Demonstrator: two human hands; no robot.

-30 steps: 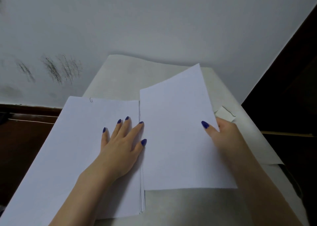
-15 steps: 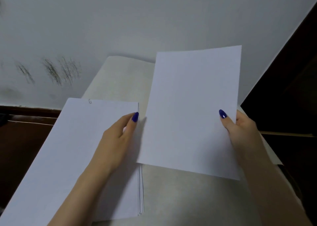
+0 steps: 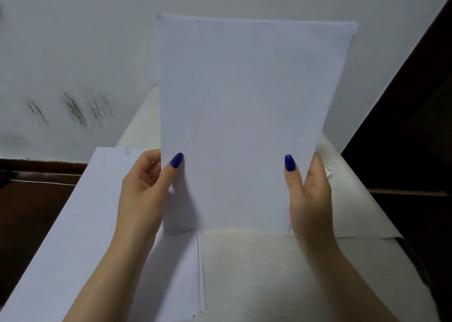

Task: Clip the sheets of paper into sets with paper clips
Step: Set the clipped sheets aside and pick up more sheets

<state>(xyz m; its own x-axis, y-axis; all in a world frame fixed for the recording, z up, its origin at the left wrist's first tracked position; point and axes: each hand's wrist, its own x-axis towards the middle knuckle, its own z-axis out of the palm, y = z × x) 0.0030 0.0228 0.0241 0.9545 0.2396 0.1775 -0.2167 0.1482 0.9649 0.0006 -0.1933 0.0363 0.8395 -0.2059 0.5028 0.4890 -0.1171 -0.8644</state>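
Both hands, left hand (image 3: 144, 189) and right hand (image 3: 309, 192), now grip the loose sheets (image 3: 244, 116) upright, lifted off the table (image 3: 269, 272) for squaring before clipping.

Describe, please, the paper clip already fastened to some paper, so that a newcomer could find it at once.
Start at the pale table against the wall, then go to the stack of white sheets lying flat on its left side. At the stack's far edge sits the paper clip, a small wire loop. It is the only metal on those blank pages, just left of the left hand.
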